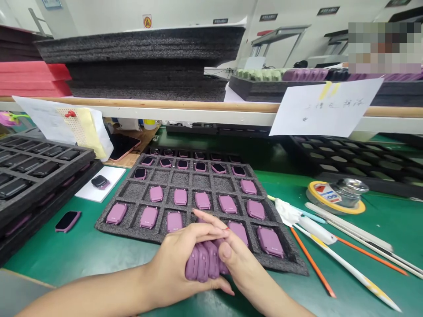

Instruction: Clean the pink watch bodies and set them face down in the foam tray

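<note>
Left hand [173, 255] wraps a row of purple cases [203, 263]; right hand [243, 256] is closed on the row's right end – fingers meet on top. Row is over the near edge of a foam tray [132, 232]. Tray: more cases [180, 197] in the nearer slots, watches [182, 164] screen up in the rear ones. Left side: one watch [68, 221] on the green bench [36, 255], another on white paper [114, 176], then stacked trays [66, 177]. Right side: orange sticks [312, 262], white stick [350, 266], metal-topped jar [353, 187]. Farther back – shelf [185, 113] with black foam [142, 57] and a handwritten sheet [325, 110] on its edge
</note>
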Action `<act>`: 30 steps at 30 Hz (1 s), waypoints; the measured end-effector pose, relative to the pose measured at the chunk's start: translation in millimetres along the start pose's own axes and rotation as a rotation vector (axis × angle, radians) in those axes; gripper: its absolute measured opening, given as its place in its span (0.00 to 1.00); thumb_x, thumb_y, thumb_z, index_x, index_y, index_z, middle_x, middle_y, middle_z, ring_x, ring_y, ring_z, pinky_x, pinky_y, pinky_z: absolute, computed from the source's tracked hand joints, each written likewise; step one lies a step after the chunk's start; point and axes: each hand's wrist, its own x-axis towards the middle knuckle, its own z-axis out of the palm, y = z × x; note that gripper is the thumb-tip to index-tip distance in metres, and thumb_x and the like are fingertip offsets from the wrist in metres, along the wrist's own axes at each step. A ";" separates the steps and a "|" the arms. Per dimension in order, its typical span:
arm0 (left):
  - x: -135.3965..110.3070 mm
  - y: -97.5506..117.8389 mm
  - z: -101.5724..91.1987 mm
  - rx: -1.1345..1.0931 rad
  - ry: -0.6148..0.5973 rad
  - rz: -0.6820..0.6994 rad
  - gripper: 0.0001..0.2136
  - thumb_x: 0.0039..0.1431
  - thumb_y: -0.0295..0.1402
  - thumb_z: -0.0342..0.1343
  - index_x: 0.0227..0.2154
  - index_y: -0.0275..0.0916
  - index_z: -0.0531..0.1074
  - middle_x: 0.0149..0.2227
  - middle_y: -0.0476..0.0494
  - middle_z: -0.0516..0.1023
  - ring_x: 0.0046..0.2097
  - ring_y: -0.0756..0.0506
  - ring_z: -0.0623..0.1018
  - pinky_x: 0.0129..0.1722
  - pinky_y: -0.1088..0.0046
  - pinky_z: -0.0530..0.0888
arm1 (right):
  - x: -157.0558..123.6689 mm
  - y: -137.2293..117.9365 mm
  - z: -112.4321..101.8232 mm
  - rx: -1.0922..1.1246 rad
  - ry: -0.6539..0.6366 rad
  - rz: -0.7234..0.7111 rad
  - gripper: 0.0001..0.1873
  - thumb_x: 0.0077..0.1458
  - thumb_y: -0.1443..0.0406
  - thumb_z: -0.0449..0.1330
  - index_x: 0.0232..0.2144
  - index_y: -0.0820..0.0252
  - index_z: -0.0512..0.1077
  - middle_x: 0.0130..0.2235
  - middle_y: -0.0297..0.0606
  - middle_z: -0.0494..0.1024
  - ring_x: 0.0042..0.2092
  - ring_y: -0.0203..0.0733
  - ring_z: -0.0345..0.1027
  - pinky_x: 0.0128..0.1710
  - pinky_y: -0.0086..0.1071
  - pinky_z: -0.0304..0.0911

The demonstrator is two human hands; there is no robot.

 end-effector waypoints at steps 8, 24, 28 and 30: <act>-2.3 -10.9 0.0 -0.066 -0.044 0.221 0.28 0.66 0.52 0.52 0.63 0.45 0.60 0.61 0.35 0.69 0.63 0.39 0.71 0.63 0.63 0.69 | -5.8 -15.9 10.7 -0.118 0.082 -0.004 0.63 0.30 0.55 0.79 0.66 0.58 0.55 0.62 0.52 0.69 0.64 0.58 0.64 0.63 0.49 0.62; -3.9 12.3 5.5 -0.592 -0.171 -0.593 0.58 0.46 0.32 0.74 0.69 0.56 0.34 0.68 0.31 0.56 0.62 0.33 0.72 0.56 0.54 0.75 | -5.3 -5.7 2.9 -0.474 0.190 -0.513 0.56 0.49 0.69 0.70 0.71 0.47 0.43 0.47 0.34 0.81 0.51 0.44 0.77 0.56 0.37 0.71; -0.1 10.9 15.4 -0.723 0.006 -0.632 0.50 0.46 0.29 0.71 0.66 0.51 0.46 0.61 0.35 0.67 0.56 0.38 0.77 0.53 0.61 0.77 | -0.9 2.3 4.8 -0.691 0.199 -0.593 0.52 0.56 0.65 0.65 0.72 0.48 0.38 0.50 0.38 0.80 0.56 0.49 0.75 0.56 0.42 0.72; 0.5 9.1 19.5 -0.765 0.071 -0.598 0.47 0.46 0.31 0.72 0.64 0.49 0.50 0.59 0.37 0.70 0.57 0.38 0.76 0.56 0.62 0.74 | 0.8 5.7 7.0 -0.753 0.213 -0.607 0.51 0.57 0.66 0.64 0.72 0.48 0.38 0.51 0.40 0.80 0.56 0.50 0.74 0.55 0.43 0.73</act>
